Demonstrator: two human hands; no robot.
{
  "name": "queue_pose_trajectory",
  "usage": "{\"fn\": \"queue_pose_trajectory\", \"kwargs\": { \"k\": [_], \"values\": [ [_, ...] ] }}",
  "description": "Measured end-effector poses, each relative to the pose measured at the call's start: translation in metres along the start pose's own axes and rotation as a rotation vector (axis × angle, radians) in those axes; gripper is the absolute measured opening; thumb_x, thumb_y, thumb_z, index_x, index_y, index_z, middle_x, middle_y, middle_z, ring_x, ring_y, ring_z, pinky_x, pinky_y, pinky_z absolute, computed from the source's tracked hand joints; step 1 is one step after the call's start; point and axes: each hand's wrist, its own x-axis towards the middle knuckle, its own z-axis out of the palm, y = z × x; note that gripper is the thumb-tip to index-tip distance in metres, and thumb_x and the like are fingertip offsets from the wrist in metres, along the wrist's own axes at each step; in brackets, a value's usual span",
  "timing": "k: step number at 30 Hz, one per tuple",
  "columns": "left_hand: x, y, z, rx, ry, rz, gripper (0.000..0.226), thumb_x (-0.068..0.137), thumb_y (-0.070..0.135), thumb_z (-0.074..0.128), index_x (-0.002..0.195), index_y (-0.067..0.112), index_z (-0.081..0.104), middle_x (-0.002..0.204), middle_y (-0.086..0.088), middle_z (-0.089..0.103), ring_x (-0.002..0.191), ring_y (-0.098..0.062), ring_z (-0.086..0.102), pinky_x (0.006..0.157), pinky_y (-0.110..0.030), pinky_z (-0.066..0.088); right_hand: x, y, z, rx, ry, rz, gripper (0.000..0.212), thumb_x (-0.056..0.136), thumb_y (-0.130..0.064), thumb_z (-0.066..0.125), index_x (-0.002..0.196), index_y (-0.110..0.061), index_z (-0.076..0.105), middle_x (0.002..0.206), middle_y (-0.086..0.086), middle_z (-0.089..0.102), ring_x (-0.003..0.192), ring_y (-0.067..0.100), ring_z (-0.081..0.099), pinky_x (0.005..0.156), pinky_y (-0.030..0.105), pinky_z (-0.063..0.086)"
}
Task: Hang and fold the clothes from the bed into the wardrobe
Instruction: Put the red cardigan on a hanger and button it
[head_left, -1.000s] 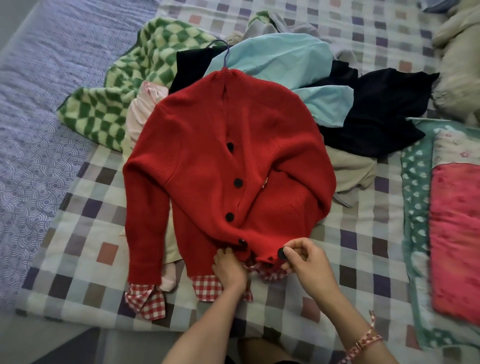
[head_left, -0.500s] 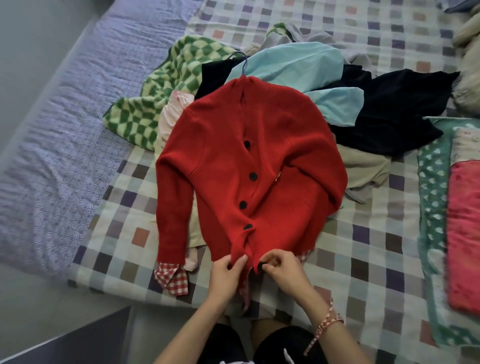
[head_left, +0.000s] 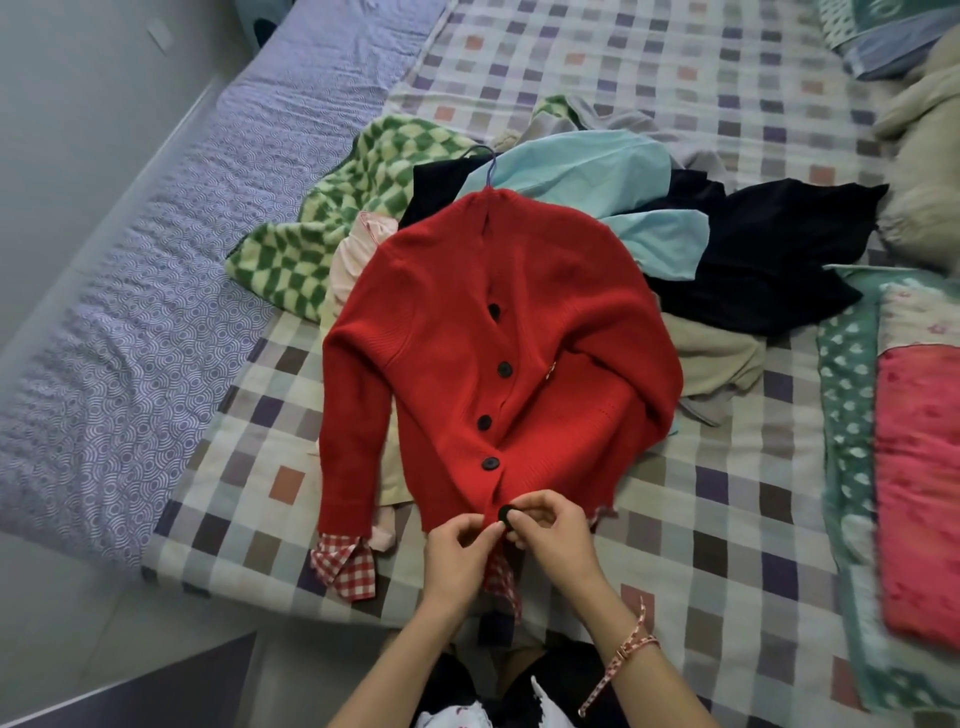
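- The bed (head_left: 727, 519) holds a pile of clothes (head_left: 753, 249) well beyond both hands.
- The red cardigan (head_left: 467, 338) lies flat just ahead of the hands. Its long axis runs straight away from them, with the hanger hook (head_left: 485, 156) at the far end and the hem nearest.
- The left hand (head_left: 457, 551) pinches the hem edge, and the right hand (head_left: 550, 530) pinches the bottom button (head_left: 504, 513) between the 2 hands.
- Likely step: fastening the last of 5 buttons. Next, the button must be pushed through its hole, and then the cardigan lifted by the hook.
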Motion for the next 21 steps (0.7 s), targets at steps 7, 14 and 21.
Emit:
{"fn": "queue_pose_trajectory", "kwargs": {
  "k": [7, 14, 21],
  "values": [
    [-0.002, 0.002, 0.008, -0.032, 0.065, -0.017, 0.02, 0.084, 0.01, 0.066, 0.067, 0.02, 0.069, 0.059, 0.011, 0.067, 0.06, 0.002, 0.06, 0.06, -0.012, 0.045, 0.004, 0.004, -0.003, -0.045, 0.03, 0.016, 0.014, 0.085, 0.001, 0.061, 0.079, -0.011, 0.062, 0.069, 0.003, 0.066, 0.055, 0.005, 0.061, 0.054, 0.015, 0.048],
    [0.003, 0.003, 0.007, -0.504, -0.09, -0.428, 0.018, 0.091, 0.011, 0.055, 0.079, 0.005, 0.067, 0.067, -0.004, 0.064, 0.062, -0.01, 0.059, 0.062, -0.022, 0.05, 0.006, 0.003, -0.006, 0.002, -0.017, 0.04, 0.014, 0.085, 0.003, 0.061, 0.08, -0.009, 0.064, 0.068, 0.003, 0.065, 0.056, 0.009, 0.06, 0.055, 0.017, 0.049],
    [0.002, -0.001, 0.006, -0.522, -0.132, -0.457, 0.009, 0.086, 0.007, 0.061, 0.083, 0.001, 0.068, 0.069, -0.008, 0.068, 0.058, -0.008, 0.063, 0.056, -0.017, 0.052, 0.008, 0.001, -0.012, 0.005, -0.099, 0.053, 0.015, 0.085, 0.006, 0.06, 0.079, -0.007, 0.064, 0.066, 0.006, 0.064, 0.051, 0.004, 0.06, 0.054, 0.016, 0.05]
  ]
}}
